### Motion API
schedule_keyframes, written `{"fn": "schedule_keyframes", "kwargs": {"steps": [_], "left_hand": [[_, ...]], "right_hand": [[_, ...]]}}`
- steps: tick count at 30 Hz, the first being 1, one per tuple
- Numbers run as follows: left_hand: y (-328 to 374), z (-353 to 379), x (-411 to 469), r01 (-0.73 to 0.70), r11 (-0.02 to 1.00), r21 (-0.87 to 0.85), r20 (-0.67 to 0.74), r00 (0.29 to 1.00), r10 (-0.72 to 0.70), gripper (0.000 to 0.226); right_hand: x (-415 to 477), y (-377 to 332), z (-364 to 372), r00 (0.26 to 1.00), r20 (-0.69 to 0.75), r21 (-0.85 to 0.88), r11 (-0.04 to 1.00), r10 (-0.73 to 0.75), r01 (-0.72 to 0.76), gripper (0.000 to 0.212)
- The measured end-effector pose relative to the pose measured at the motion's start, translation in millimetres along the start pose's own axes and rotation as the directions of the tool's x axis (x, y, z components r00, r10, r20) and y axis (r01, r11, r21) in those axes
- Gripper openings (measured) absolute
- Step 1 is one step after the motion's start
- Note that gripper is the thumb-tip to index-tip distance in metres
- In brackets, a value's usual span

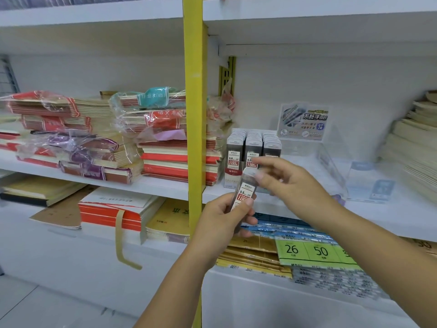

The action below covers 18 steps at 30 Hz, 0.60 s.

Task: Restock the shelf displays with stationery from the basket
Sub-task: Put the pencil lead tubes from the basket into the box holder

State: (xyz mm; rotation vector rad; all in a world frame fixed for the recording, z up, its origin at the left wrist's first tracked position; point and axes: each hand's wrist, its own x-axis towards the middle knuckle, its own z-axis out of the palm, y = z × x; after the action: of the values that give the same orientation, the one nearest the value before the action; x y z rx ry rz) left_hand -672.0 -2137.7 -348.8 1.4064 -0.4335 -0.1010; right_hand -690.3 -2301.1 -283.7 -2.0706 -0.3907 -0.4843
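- left hand grips the lower half of a slim lead case, held upright in front of the shelf; its label reads "0.5", "hb" and "100".
- right hand has its thumb at the case's blurred top end; i cannot tell if it pinches it.
- green pads on the lower shelf show "26" and "50".
- step in hand looks like passing the case across to be slotted in; next it likely needs standing, label forward, in the display box of matching cases just behind.
- the sign card reads "不脏手铅芯".
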Motion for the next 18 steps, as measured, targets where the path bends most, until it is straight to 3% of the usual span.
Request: {"fn": "schedule_keyframes", "kwargs": {"steps": [3, 5, 7, 9, 11, 14, 18], "left_hand": [[-1, 4, 2, 0.001, 1.0, 0.014, 0.037, 0.999, -0.002, 0.011], [-2, 6, 5, -0.017, 1.0, 0.018, 0.017, 1.0, 0.017, 0.01], [-6, 6, 10, -0.108, 0.984, 0.139, -0.067, 0.991, 0.118, 0.012], [-11, 2, 16, -0.212, 0.855, 0.473, -0.149, 0.937, 0.315, 0.017], [-14, -1, 19, -0.259, 0.642, 0.721, -0.106, 0.876, 0.471, 0.032], [-20, -2, 24, -0.25, 0.506, 0.825, -0.02, 0.883, 0.469, 0.054], [-29, -3, 29, -0.241, 0.466, 0.852, 0.029, 0.909, 0.416, 0.065]], "right_hand": [[-3, -1, 5, 1.0, 0.007, 0.041, 0.999, 0.007, -0.007, 0.023], [-2, -5, -1, 0.997, -0.072, 0.113, 0.994, 0.003, 0.005, 0.022], [5, -10, -14, 0.978, -0.204, 0.093, 0.994, -0.043, 0.064, 0.025], [14, -17, -30, 0.938, -0.311, -0.009, 0.988, -0.151, 0.156, 0.024], [24, -23, -40, 0.895, -0.358, -0.099, 0.964, -0.265, 0.246, 0.021], [37, -28, -41, 0.861, -0.322, -0.273, 0.909, -0.394, 0.313, 0.023], [51, -24, -34, 0.907, -0.15, -0.5, 0.822, -0.393, 0.273, 0.024]]}}
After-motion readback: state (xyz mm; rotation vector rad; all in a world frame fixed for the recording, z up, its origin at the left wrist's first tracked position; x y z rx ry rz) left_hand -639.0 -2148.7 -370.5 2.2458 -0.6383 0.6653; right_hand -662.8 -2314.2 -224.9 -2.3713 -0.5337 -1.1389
